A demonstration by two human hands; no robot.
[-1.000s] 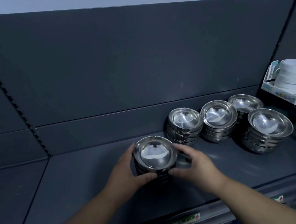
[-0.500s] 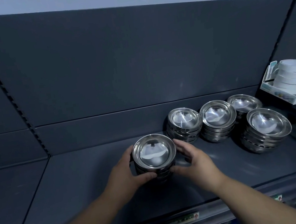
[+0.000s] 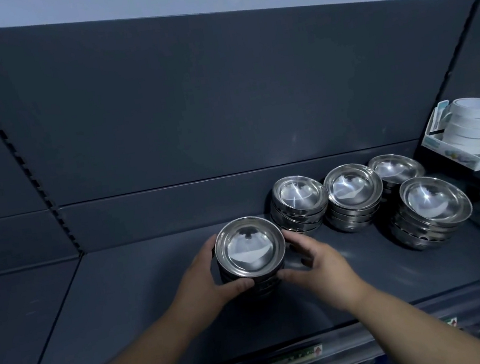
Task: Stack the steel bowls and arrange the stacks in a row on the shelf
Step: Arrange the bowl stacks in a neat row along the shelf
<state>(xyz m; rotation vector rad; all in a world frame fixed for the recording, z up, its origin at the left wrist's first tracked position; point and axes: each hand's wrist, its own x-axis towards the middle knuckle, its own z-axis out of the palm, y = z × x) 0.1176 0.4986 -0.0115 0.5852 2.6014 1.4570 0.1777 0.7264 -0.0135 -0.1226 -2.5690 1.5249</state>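
Left hand [image 3: 204, 283] and right hand [image 3: 323, 269] curled round the steel bowl stack [image 3: 250, 252], likely heavy, stiff and slick, best gripped low on its sides.

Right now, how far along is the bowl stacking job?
Done: a back row of three stacks stands on the shelf, with a fourth stack in front on the right. In hand: the left hand and right hand grip a fifth stack, left of the row and nearer the front edge. Left, I'd guess: line the fifth and fourth stacks up with the row.
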